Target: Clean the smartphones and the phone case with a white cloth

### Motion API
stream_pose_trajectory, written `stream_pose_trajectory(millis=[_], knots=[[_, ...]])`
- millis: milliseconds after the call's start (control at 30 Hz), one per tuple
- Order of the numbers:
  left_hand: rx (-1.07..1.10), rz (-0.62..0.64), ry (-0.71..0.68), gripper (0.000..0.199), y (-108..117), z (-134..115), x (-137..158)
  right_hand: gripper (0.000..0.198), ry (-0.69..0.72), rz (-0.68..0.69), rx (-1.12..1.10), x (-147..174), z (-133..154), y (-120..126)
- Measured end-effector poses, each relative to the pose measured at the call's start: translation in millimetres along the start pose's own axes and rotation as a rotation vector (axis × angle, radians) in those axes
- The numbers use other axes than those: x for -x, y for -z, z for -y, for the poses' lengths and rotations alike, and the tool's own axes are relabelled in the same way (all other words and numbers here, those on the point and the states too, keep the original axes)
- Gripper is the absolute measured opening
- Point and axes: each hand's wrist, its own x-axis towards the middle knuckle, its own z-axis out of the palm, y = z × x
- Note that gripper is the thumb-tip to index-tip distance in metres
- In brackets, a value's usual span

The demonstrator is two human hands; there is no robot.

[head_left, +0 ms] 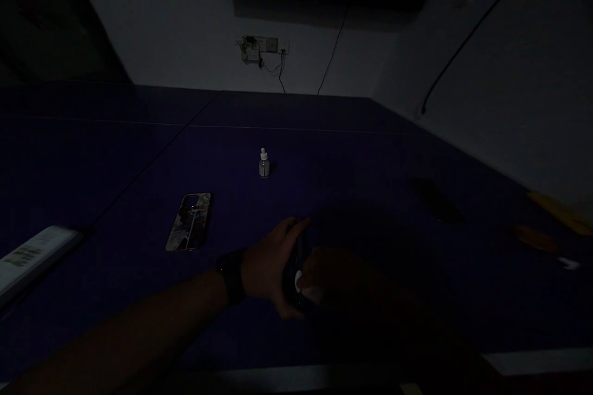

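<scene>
It's so dim that the right hand (331,273) nearly melts into shadow, its grip closed on a white piece (299,282), mostly covered. The left hand (266,266), spread fairly wide, has its grip around a dark flat object (291,278), partly hidden, at the counter's (319,160) near middle.

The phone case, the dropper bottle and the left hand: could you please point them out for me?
Phone case (189,225): head view, the middle of its patterned back.
Dropper bottle (264,168): head view, the middle of its body.
Left hand (267,265): head view, its back.
</scene>
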Motion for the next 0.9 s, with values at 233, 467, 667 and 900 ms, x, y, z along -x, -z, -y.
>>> stream_pose_trajectory(millis=[233,467,667,900], knots=[[0.034,0.012,0.032,0.164,0.3,0.1,-0.7,0.016,0.082,0.051,-0.022,9.4,1.4,-1.6],[0.158,-0.100,0.046,0.153,4.5,-2.1,2.0,0.034,0.057,-0.246,0.010,8.7,4.1,11.9],[0.290,-0.160,0.049,0.124,4.8,-7.3,6.3,0.087,-0.144,-0.188,0.061,-4.4,6.0,-2.5],[0.344,-0.082,-0.040,0.105,11.6,-13.9,3.5,0.081,0.045,-0.494,0.106,-18.6,1.8,0.4]])
